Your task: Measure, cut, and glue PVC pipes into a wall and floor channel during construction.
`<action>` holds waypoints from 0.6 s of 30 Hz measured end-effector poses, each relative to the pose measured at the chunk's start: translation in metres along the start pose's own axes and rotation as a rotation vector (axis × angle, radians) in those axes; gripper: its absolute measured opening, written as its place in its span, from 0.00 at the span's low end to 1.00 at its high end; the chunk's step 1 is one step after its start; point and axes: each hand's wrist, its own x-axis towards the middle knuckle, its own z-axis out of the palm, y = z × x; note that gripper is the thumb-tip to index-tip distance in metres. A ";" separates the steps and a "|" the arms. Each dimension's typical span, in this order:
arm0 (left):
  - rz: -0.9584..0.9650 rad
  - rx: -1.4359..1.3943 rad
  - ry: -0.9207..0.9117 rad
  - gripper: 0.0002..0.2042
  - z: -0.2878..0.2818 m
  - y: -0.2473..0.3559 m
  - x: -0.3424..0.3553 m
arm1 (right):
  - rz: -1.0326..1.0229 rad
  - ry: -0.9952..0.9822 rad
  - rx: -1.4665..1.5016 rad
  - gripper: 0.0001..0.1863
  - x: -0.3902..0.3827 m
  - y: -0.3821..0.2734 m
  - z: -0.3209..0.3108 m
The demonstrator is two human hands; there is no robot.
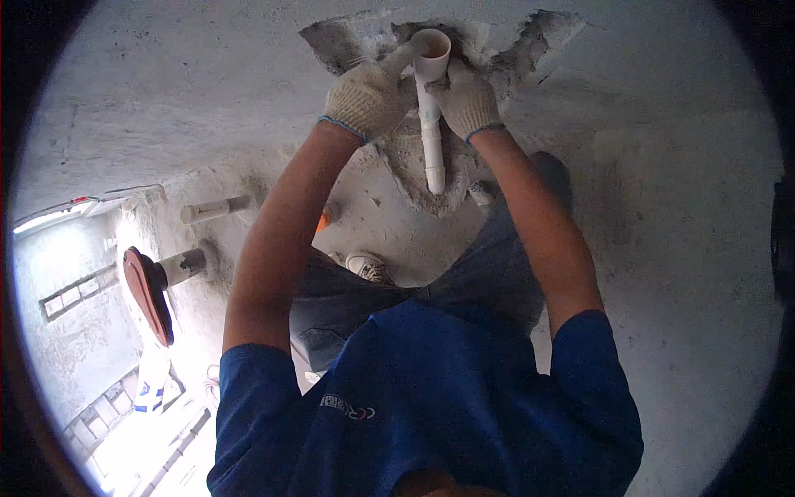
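Observation:
A white plastic pipe (431, 137) runs up from a rough hole in the floor to a wide, open socket end at the broken wall. My left hand (370, 95), in a knitted work glove with a blue cuff edge, grips it from the left, fingers bent at the socket. On the other side my right hand (468, 101), gloved the same way, closes against the pipe just below the rim. Some fingertips of both hands are hidden behind the pipe. Broken-out recesses (331, 45) with ragged edges lie in the wall around the socket.
Two more pipe stubs, one capped white (207, 211) and one bearing a brown oval piece (147, 290), jut out at left. An orange object (323, 222) shows beside my left arm. A stone lump (480, 193) lies by the floor hole. My shoe (368, 267) rests nearby.

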 end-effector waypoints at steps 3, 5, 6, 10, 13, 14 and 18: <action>0.066 0.007 0.053 0.33 0.000 0.001 0.002 | -0.021 -0.033 -0.002 0.24 0.003 0.004 -0.003; 0.068 -0.014 0.016 0.33 0.001 0.003 0.004 | -0.008 -0.070 0.010 0.25 0.005 0.007 -0.007; 0.082 -0.011 0.026 0.32 0.001 0.003 0.005 | -0.034 -0.048 0.035 0.25 0.005 0.006 -0.008; 0.090 -0.073 0.051 0.32 -0.001 -0.003 -0.001 | 0.002 0.045 0.043 0.29 0.003 -0.010 0.003; 0.087 -0.074 0.058 0.33 -0.003 -0.008 -0.006 | -0.032 0.109 0.031 0.32 0.000 -0.018 0.007; 0.061 -0.048 0.031 0.34 -0.002 -0.007 -0.006 | -0.045 0.123 0.027 0.33 -0.002 -0.017 0.007; 0.095 -0.012 0.030 0.35 0.002 0.001 -0.001 | -0.043 -0.005 0.153 0.31 0.000 -0.002 -0.004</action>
